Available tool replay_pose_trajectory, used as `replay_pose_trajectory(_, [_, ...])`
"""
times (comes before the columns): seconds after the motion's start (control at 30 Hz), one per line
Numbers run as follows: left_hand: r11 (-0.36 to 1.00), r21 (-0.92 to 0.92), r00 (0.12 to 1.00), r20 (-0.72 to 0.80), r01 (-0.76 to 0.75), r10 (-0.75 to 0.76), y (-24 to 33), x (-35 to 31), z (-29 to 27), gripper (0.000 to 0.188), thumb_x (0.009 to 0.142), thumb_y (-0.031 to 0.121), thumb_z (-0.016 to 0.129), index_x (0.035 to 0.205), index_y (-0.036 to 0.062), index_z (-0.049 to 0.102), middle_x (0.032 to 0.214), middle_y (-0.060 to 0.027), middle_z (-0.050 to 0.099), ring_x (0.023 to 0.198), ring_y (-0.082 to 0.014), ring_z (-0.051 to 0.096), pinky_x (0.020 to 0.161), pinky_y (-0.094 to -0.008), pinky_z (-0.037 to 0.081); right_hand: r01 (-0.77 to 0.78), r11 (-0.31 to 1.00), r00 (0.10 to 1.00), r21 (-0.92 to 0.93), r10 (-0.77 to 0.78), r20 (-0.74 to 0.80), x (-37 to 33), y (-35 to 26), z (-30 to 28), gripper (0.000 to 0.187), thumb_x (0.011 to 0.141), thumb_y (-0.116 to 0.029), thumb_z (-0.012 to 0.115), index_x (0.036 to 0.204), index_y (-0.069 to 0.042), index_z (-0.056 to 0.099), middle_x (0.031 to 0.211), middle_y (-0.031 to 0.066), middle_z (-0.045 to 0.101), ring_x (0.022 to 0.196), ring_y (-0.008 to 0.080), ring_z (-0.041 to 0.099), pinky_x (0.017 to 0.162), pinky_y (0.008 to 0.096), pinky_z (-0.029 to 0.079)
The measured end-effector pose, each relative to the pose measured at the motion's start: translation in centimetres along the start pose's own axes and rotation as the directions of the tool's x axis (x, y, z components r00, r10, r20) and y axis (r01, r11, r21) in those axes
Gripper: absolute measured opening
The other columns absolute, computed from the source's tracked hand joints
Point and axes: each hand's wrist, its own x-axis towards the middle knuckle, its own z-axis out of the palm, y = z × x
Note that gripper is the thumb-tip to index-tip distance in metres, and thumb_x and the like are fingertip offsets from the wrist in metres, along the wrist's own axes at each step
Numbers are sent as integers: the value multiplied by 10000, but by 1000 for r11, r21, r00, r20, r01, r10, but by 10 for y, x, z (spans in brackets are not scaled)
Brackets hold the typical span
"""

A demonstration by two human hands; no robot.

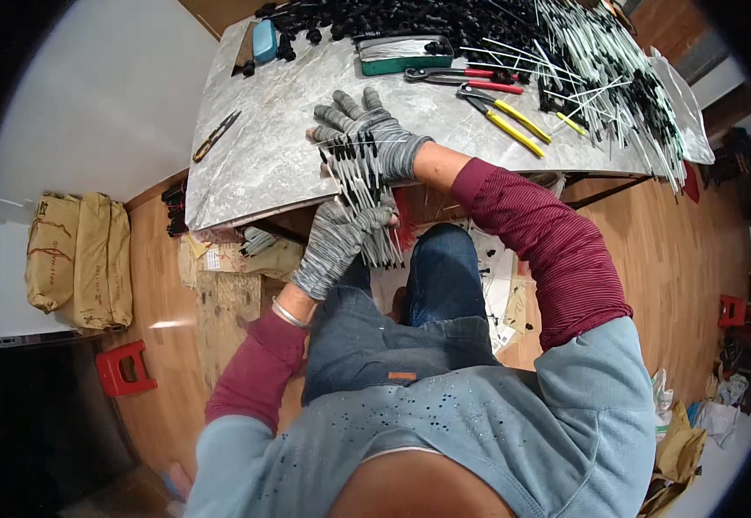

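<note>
My left hand (328, 246), in a grey striped glove with bare fingertips, is closed around a bundle of thin white rods with black tips (358, 183). The bundle slants over the table's front edge above my lap. My right hand (384, 138), in a matching glove, lies across the black upper ends with its fingers spread over the grey marbled table (259, 164). Its palm seems to touch the rods, though the contact is partly hidden. One loose white rod crosses just below the right fingers.
Yellow-handled pliers (505, 121) and red-handled pliers (462, 76) lie right of my hands. Behind stand a green tray (405, 56) and a heap of black parts (479, 22). White rods (600, 86) pile at right. A utility knife (216, 136) lies left, near a blue block (265, 41).
</note>
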Motion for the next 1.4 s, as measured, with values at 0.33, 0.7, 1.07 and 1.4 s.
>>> replay_pose_trajectory(0.33, [550, 826, 893, -336, 127, 298, -37, -7, -2, 417, 636, 284, 679, 956, 56, 537, 941, -100, 550, 801, -187, 526, 693, -290, 419, -35, 999, 999, 38, 34, 15, 19, 14, -5, 530, 790, -491, 344, 1223, -186, 361, 1303, 106, 259, 1213, 327, 187, 941, 564, 68])
replay_pose_trajectory(0.7, [97, 730, 660, 543, -677, 519, -16, 55, -33, 365, 637, 253, 661, 959, 105, 573, 1022, -84, 528, 932, -251, 497, 828, -363, 377, -18, 1000, 967, -7, 16, -254, 48, 31, 3, 441, 775, -452, 414, 1096, -158, 489, 1168, 94, 430, 1119, 264, 352, 943, 491, 151])
replay_pose_trajectory(1.07, [519, 557, 711, 202, -649, 673, -19, 29, -33, 319, 670, 212, 626, 947, 70, 555, 882, -90, 562, 825, -270, 522, 757, -350, 416, -354, 841, 891, 409, 436, -127, -14, 45, -26, 214, 760, -240, 488, 893, -97, 576, 822, 99, 558, 781, 269, 523, 699, 338, 423])
replay_pose_trajectory(1.4, [590, 554, 756, 117, -588, 644, -20, 17, -27, 339, 645, 202, 660, 939, 66, 558, 881, -82, 563, 812, -258, 536, 738, -328, 428, -104, 993, 994, -63, 102, -44, 21, 24, -30, 344, 748, -297, 504, 1031, -104, 532, 1012, 70, 496, 905, 251, 462, 787, 367, 359])
